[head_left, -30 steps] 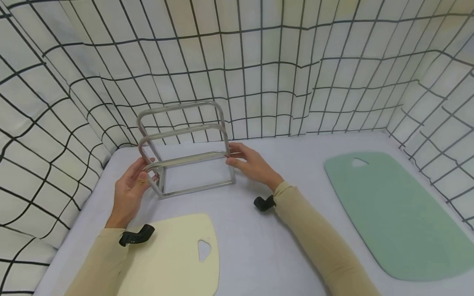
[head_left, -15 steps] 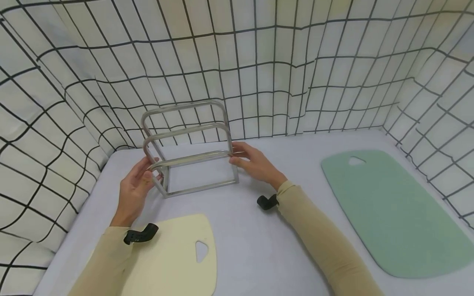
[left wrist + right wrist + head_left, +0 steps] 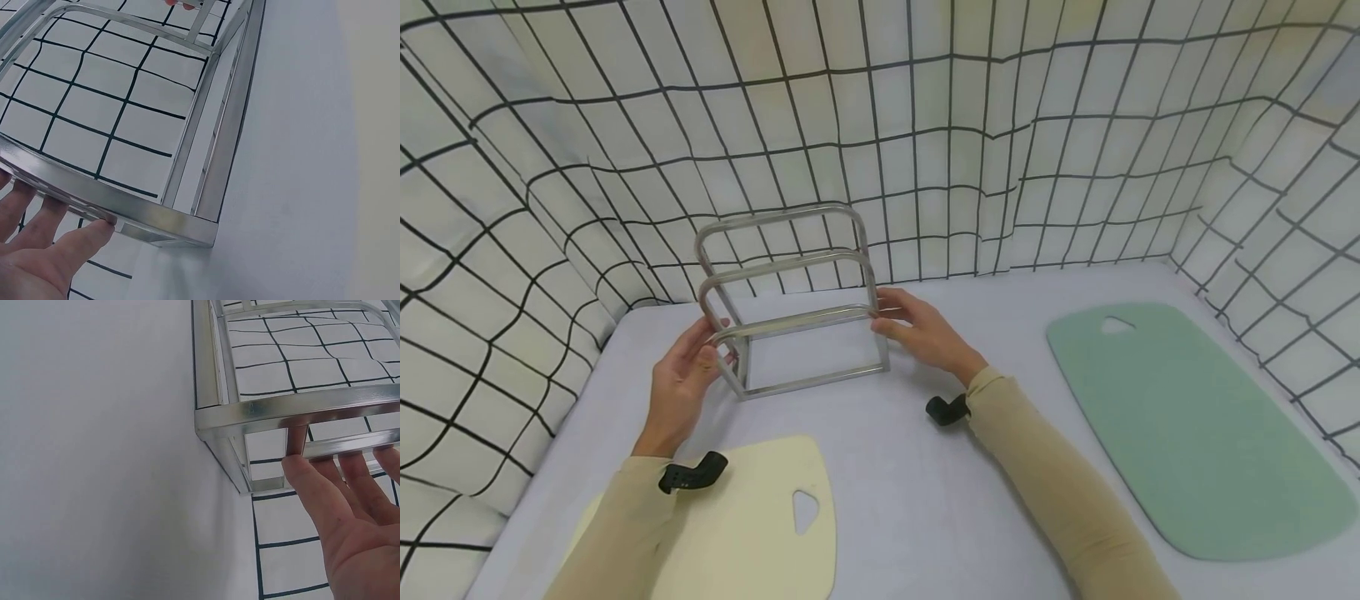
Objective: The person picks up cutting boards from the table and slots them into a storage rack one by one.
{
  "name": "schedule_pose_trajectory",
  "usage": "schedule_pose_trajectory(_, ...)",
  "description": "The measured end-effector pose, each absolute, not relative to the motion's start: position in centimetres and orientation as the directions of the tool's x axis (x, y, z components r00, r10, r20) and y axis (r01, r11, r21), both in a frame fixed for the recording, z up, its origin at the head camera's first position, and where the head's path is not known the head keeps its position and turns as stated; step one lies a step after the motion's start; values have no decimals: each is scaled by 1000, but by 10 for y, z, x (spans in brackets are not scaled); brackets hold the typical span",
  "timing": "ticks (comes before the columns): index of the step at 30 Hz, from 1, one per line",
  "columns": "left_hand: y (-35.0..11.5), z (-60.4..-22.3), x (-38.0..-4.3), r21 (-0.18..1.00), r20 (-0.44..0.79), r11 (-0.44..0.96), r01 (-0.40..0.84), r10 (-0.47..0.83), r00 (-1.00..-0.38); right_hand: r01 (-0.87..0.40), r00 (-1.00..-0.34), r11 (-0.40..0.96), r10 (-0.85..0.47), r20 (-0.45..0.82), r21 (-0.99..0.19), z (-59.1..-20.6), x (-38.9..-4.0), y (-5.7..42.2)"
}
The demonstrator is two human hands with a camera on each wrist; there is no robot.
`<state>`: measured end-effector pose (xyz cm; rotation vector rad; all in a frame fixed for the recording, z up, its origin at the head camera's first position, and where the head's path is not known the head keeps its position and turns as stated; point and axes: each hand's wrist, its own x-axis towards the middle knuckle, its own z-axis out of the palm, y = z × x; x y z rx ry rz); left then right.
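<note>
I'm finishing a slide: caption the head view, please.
Left hand and right hand hold a rack by its sides, yellow board nearer, green board at right.

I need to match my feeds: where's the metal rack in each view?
Head: metal rack left of center, beyond the yellow board.
Left wrist: metal rack upper left, partly cropped.
Right wrist: metal rack upper right, partly cropped.
Shared landmark: gridded backdrop, behind it in every view.
</note>
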<state>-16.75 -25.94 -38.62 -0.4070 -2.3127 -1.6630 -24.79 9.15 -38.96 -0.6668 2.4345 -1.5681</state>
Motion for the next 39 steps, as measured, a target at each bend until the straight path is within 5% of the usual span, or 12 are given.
schedule_pose_trajectory(39, -234, -387, -179, 860, 353, 357, 365, 101, -930, -278, -895, 352, -433, 108, -894, -388, -242, 121)
